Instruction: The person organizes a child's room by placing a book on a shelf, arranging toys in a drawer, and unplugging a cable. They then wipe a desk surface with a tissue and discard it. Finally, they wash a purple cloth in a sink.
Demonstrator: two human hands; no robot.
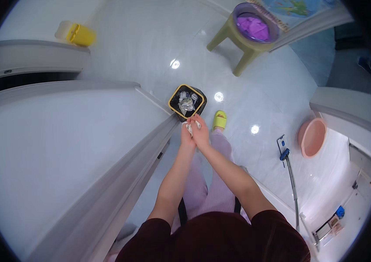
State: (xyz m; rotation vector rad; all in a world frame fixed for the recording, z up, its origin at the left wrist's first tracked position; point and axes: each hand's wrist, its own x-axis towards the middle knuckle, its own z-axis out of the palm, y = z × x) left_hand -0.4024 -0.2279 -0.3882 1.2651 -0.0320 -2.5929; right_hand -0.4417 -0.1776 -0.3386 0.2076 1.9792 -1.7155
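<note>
My left hand point(187, 137) and my right hand point(201, 133) are pressed together in front of me, fingers closed. Between them is a crumpled white tissue point(190, 128), with bits of it showing among the fingers. I cannot tell how each hand's fingers grip it. Just beyond my fingertips stands a small bin point(194, 89) with a yellow rim and a black liner. Crumpled wrappers and paper point(187, 104) lie inside it. My hands are at its near edge, partly covering the rim's near corner.
White cabinet point(63, 144) fills the left side, close to the bin. A green stool point(242, 54) bearing a purple basin point(274, 37) stands far right. A pink tub point(313, 137) and a blue-headed mop point(291, 174) are at right. My foot wears a green slipper point(219, 120).
</note>
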